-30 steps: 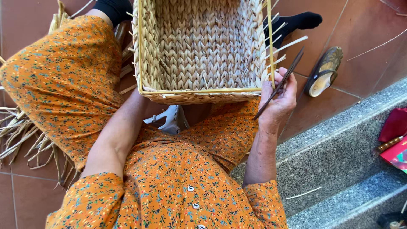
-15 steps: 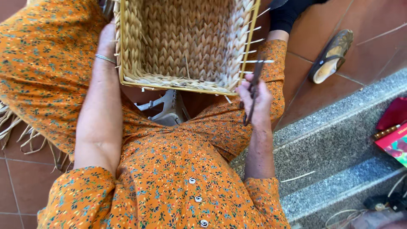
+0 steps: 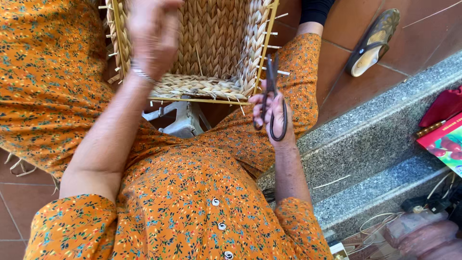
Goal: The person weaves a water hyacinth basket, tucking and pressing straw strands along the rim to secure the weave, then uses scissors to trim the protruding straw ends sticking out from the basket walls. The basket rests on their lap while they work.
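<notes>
- My right hand [image 3: 273, 111] is closed around the dark scissors [image 3: 274, 98] — my fingers go through the loops, and the blades point up at the basket's near corner.
- My left hand [image 3: 153, 33] is up over the woven basket [image 3: 211, 48]. It is blurry, so I cannot tell if it is open or holding on.
- The basket sits between my knees, tipped toward me, with thin stick ends poking out along its rim.
- I think I am at the snipping step: the loose stick ends by the blades look like what gets cut.
- The next cut needs the basket held steady and the blades close to the weave — not into the braid.
- To my right, on the grey stone step [image 3: 375, 144], lies a flat red package [image 3: 445, 142] with pictures of red fruit. A red cloth [image 3: 445, 103] is just above it.
- A sandal [image 3: 373, 43] lies on the red floor tiles.
</notes>
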